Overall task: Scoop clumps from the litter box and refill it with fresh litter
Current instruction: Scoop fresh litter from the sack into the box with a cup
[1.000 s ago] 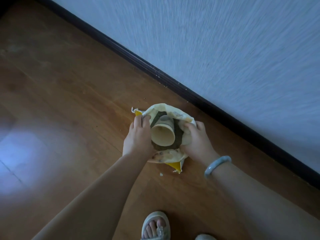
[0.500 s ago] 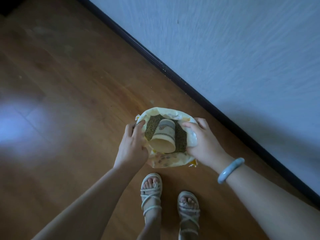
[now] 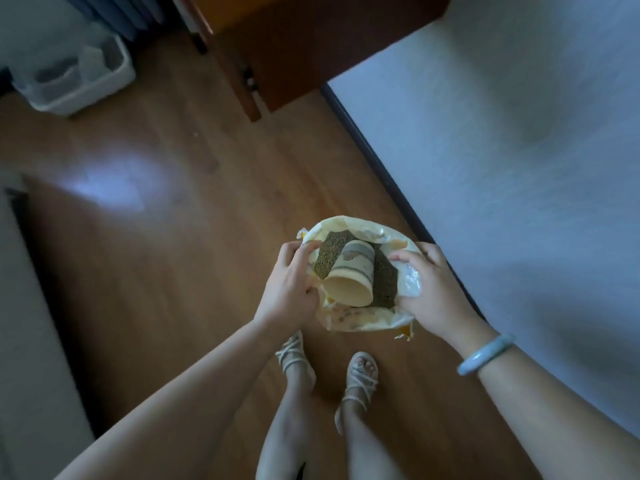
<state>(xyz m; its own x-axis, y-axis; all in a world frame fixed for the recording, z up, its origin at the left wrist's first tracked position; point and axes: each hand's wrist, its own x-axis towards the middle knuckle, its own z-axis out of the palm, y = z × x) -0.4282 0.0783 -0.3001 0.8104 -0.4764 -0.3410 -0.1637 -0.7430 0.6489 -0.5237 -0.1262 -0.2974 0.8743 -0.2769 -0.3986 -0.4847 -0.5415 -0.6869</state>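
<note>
Greenish-brown litter [image 3: 327,256] fills a pale, crinkled bag [image 3: 360,322] held up over the wooden floor [image 3: 173,271], just off the middle of the view toward 5 o'clock. A paper cup [image 3: 349,282] lies on its side on the litter, open mouth toward 6 o'clock. The left hand [image 3: 287,289] grips the bag's rim on its 9 o'clock side, fingers curled over the edge; the right hand [image 3: 431,292] grips the rim at 3 o'clock, thumb hooked inside. A pale bracelet [image 3: 485,355] circles the right wrist. Two feet in strappy sandals [image 3: 360,375] stand at 6 o'clock, below the bag. A white plastic box [image 3: 79,81] stands well apart at 10 o'clock; blur hides its contents. A light wall [image 3: 519,168] with a dark skirting board [image 3: 378,168] fills 3 o'clock, and dark wooden furniture [image 3: 294,46] sits at 12 o'clock.
</note>
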